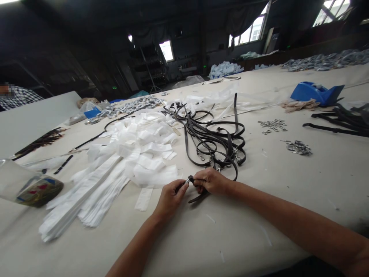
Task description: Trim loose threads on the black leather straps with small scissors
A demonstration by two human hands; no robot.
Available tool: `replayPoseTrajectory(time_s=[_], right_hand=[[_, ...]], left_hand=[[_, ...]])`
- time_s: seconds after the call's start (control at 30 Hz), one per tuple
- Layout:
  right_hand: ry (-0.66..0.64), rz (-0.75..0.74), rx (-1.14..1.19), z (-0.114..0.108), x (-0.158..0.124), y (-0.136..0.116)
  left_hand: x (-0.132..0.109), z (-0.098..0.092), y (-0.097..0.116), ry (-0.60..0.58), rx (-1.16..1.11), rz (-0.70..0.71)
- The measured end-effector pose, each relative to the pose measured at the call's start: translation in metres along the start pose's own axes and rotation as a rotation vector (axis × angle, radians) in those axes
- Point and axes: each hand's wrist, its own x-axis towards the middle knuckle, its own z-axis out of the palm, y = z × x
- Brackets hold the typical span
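Note:
My left hand (pixel 173 194) pinches a small metal piece (pixel 188 180) between thumb and fingertips. Close beside it, my right hand (pixel 209 181) grips a dark strap, its end (pixel 196 199) hanging out below the fingers. The metal piece meets the strap between the two hands; how they join is too small to tell. Behind my hands lies a tangled pile of black straps (pixel 215 138) with metal clips. White strips (pixel 144 150) are heaped to the left of them.
Right of the straps lie two little piles of metal clips (pixel 300 147), a blue tape dispenser (pixel 315 93) and more black straps (pixel 346 121). At left are a clear plastic container (pixel 27 184) and brown straps (pixel 40 142). A person in a checked sleeve (pixel 21 97) is at far left.

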Motion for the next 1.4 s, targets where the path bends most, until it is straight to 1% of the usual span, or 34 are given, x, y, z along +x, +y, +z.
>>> replayPoseTrajectory(time_s=[0.1, 0.17, 0.23, 0.33, 0.4, 0.43, 0.5, 0.53, 0.6, 0.67, 0.73, 0.8, 1.03, 1.2, 1.23, 1.3, 1.37, 1.4], right_hand=[[0.030, -0.077, -0.125, 0.000, -0.002, -0.002], [0.036, -0.082, -0.133, -0.001, -0.002, -0.003], [0.021, -0.043, -0.040, -0.002, -0.001, -0.005], [-0.007, 0.059, 0.233, -0.004, 0.002, -0.007], [-0.009, 0.104, 0.364, -0.006, 0.004, -0.006], [-0.007, 0.120, 0.402, -0.006, 0.005, -0.006], [-0.001, 0.139, 0.411, -0.005, 0.006, -0.003], [0.002, 0.142, 0.392, -0.004, 0.006, -0.002], [0.010, 0.133, 0.330, -0.002, 0.005, 0.000], [0.019, 0.104, 0.231, -0.001, 0.004, 0.001], [0.024, 0.050, 0.096, 0.000, 0.002, 0.000], [0.027, -0.017, -0.049, -0.001, 0.000, -0.002], [0.015, -0.222, -0.349, -0.001, -0.001, 0.002], [0.021, -0.306, -0.466, -0.002, -0.002, 0.002], [0.022, -0.314, -0.467, -0.003, -0.002, 0.001], [0.019, -0.314, -0.426, -0.003, -0.003, -0.001], [0.027, -0.279, -0.322, -0.003, -0.003, -0.005], [0.032, -0.245, -0.247, -0.003, -0.003, -0.007]], left_hand=[[0.000, 0.001, 0.003, 0.006, -0.081, -0.030], [-0.001, 0.002, 0.006, 0.014, -0.165, -0.077], [-0.002, 0.002, 0.009, -0.004, -0.321, -0.189], [-0.003, 0.004, 0.012, -0.074, -0.650, -0.394], [-0.003, 0.005, 0.014, -0.117, -0.810, -0.463], [-0.002, 0.005, 0.014, -0.131, -0.838, -0.475], [-0.001, 0.004, 0.014, -0.122, -0.766, -0.444], [0.000, 0.003, 0.013, -0.094, -0.673, -0.388], [0.002, 0.001, 0.011, -0.017, -0.431, -0.228], [0.002, 0.000, 0.008, 0.037, -0.212, -0.095], [0.001, -0.001, 0.006, 0.042, -0.080, -0.049], [0.000, -0.001, 0.004, 0.025, -0.039, -0.044], [-0.001, 0.002, 0.006, 0.002, -0.160, -0.083], [-0.004, 0.003, 0.009, 0.056, -0.175, -0.082], [-0.004, 0.003, 0.009, 0.051, -0.220, -0.117], [-0.005, 0.003, 0.011, -0.006, -0.411, -0.244], [-0.005, 0.003, 0.012, -0.087, -0.654, -0.375], [-0.005, 0.003, 0.012, -0.118, -0.748, -0.413]])
